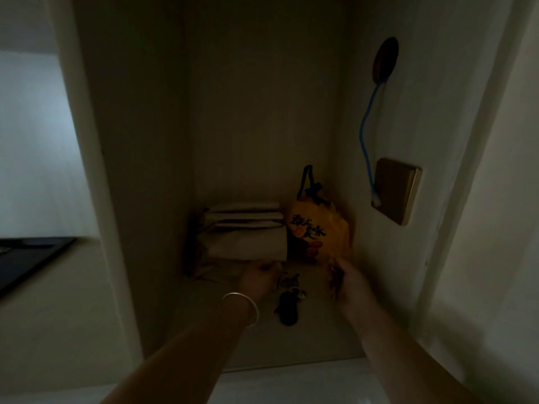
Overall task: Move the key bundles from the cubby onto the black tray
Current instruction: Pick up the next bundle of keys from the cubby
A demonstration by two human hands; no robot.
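Both my arms reach into a dim cubby (315, 339). On its floor lies a key bundle with a dark oblong fob (288, 309), and a second small cluster of keys (288, 280) sits just behind it. My left hand (258, 277), a silver bangle on its wrist, hovers beside that cluster with fingers curled. My right hand (348, 282) appears closed on a dark bundle of keys (334, 277) with a ring showing. The black tray (27, 258) lies outside the cubby at the left edge, only partly in view.
A stack of folded pale paper bags (245, 231) and an orange printed bag (319, 231) fill the cubby's back. On the right wall hang a brass switch plate (396, 191), a blue cord (364, 135) and a dark round hook (386, 58).
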